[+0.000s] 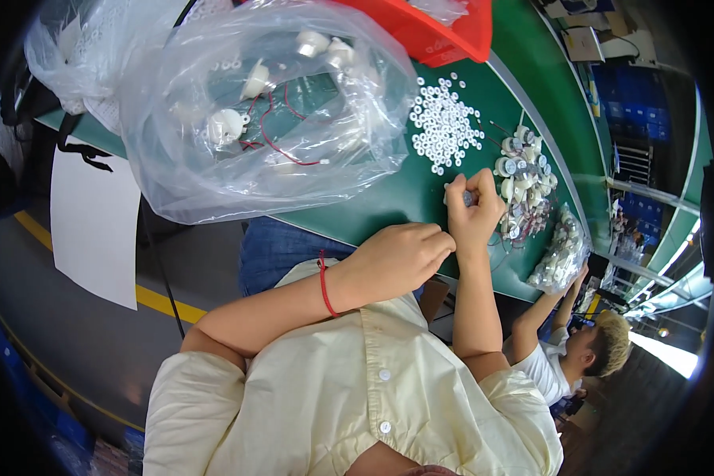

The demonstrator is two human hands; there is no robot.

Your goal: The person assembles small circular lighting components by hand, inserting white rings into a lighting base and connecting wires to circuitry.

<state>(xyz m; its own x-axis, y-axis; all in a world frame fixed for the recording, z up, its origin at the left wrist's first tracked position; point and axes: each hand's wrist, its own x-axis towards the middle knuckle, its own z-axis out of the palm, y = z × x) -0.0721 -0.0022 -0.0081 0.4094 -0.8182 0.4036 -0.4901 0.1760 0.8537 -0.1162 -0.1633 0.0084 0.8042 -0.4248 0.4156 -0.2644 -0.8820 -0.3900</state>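
Observation:
My right hand (476, 210) is closed around a small greyish part (470, 198), mostly hidden by the fingers, over the green tabletop (349, 214). Close beside its wrist, my left hand (404, 255) is closed with fingers curled down; whatever they hold, if anything, is hidden. Just beyond the right hand lies a loose pile of small white rings (444, 131). To its right is a heap of small white and grey round parts with thin wires (523, 178). A large clear plastic bag (270, 186), left of the hands, holds white round parts with red wires (226, 127).
A red bin (452, 44) stands at the far edge. A filled clear bag (562, 250) lies right of the heap, near a co-worker (555, 357). Another plastic bag (71, 59) is at the far left, above a white sheet (95, 226) hanging by the table.

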